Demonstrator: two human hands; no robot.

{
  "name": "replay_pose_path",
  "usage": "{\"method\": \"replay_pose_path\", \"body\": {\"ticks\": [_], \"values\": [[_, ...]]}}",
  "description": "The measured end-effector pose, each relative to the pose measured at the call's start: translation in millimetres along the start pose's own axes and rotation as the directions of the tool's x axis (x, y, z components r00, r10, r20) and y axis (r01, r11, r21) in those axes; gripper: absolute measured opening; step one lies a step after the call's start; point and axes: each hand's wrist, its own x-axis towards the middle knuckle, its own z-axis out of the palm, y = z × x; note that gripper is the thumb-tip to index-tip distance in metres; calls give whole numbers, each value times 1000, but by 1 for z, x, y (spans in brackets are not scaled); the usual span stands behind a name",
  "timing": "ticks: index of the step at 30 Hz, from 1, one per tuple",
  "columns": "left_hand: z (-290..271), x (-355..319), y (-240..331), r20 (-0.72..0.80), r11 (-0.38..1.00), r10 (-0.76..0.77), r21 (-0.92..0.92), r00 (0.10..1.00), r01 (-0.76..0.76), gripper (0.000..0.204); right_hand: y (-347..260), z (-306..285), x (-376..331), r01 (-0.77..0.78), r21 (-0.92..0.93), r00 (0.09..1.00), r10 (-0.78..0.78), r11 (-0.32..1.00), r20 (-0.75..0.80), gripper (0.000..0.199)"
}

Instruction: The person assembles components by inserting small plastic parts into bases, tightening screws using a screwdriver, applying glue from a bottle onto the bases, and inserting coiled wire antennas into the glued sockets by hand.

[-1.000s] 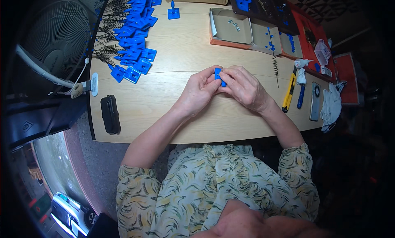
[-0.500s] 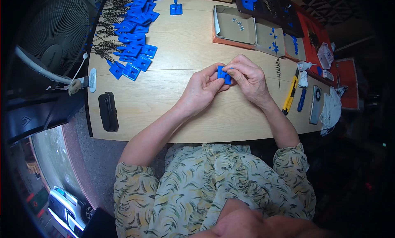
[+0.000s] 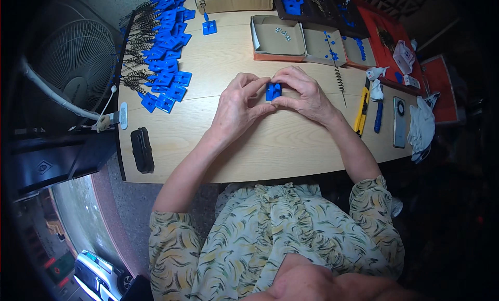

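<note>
A small blue plastic part (image 3: 273, 92) is gripped between both hands above the middle of the table. My left hand (image 3: 239, 104) pinches its left side with fingertips and thumb. On the opposite side, my right hand (image 3: 301, 95) closes on it with thumb below and fingers above. Fingertips hide some of its edges. Beyond my left hand lies a heap of blue plastic pieces with black coiled springs (image 3: 165, 59). One similar blue piece (image 3: 209, 27) stands alone at the back with a spring rising from it. A loose black spring (image 3: 340, 81) lies right of my right hand.
Open cardboard boxes (image 3: 278, 57) at the back hold small metal and blue parts. On the right are a yellow cutter (image 3: 362, 111), a blue-handled tool (image 3: 379, 116), a phone (image 3: 399, 122) and white gloves (image 3: 422, 127). A black case (image 3: 141, 150) and a fan (image 3: 73, 77) are left.
Both hands have shifted their grip; the blue part is turned and now sits between the fingertips of both. The whole view has swung slightly.
</note>
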Motion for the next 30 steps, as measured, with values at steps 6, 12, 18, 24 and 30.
{"method": "replay_pose_path", "body": {"ticks": [6,12,18,24,30], "values": [[-3,16,-2,112,990,43,127,993,-57,58,0,0,-4,-105,98,994,106,990,-9,38],[4,20,-8,101,982,56,175,993,-73,49,4,6,-1,-74,65,994,79,995,-75,25],[8,18,-8,23,989,28,146,999,-31,42,4,15,0,-78,118,988,92,990,-125,15],[10,18,-7,18,985,0,172,1000,-3,42,2,13,1,-107,138,986,123,985,-114,15],[11,19,-9,21,987,1,162,1000,-4,41,3,11,5,-88,135,990,101,987,-94,14]]}}
